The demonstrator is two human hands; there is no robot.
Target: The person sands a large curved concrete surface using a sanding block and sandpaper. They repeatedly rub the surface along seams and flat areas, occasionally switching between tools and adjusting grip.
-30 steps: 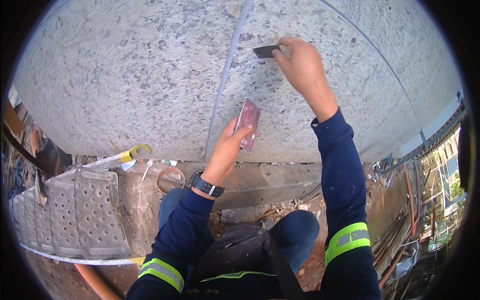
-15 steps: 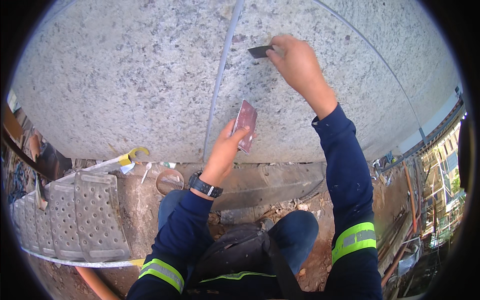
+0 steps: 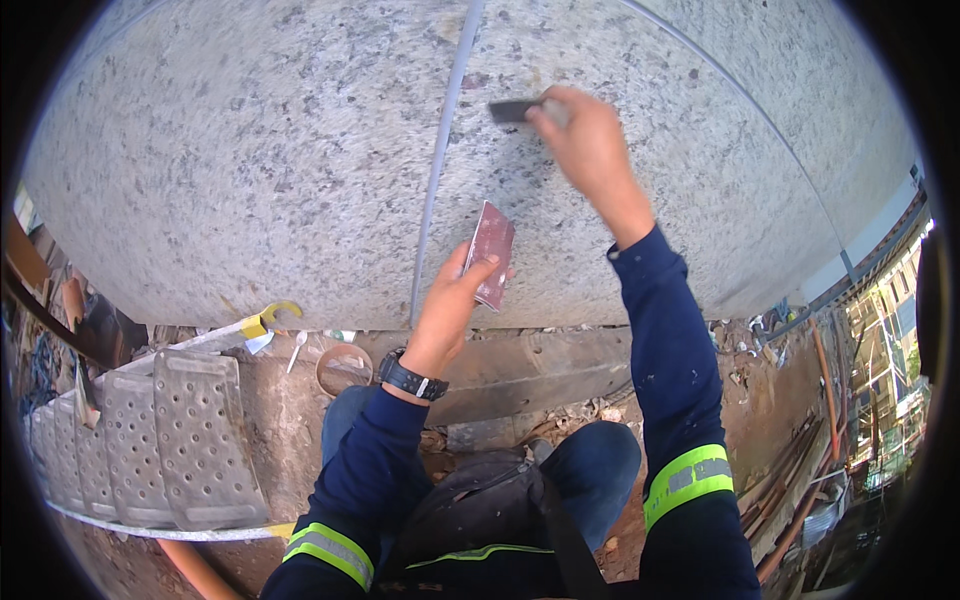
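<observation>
A speckled grey-white stone wall (image 3: 290, 180) rises in front of me, crossed by a narrow grey joint (image 3: 440, 150). My right hand (image 3: 590, 145) pinches a thin dark flat scraper (image 3: 511, 111), held at the wall just right of that joint; whether it touches is unclear. Lower down, my left hand (image 3: 447, 312) grips a flat reddish-brown rectangular piece (image 3: 490, 255) with pale smears, thumb on its face. That piece stands in front of the stone, and its exact kind does not show.
At the left a ladder-like walkway with perforated metal treads (image 3: 205, 440) lies on the dirt, with a yellow hook (image 3: 272, 316) at its end. Near it are a white spoon (image 3: 298, 352) and a round bowl (image 3: 343, 368). A concrete kerb (image 3: 530, 370) runs below the wall. Pipes (image 3: 825, 390) lie right.
My right hand has moved slightly left and down with the dark scraper, and its forearm has swung left. My left hand and the reddish-brown piece have hardly moved.
</observation>
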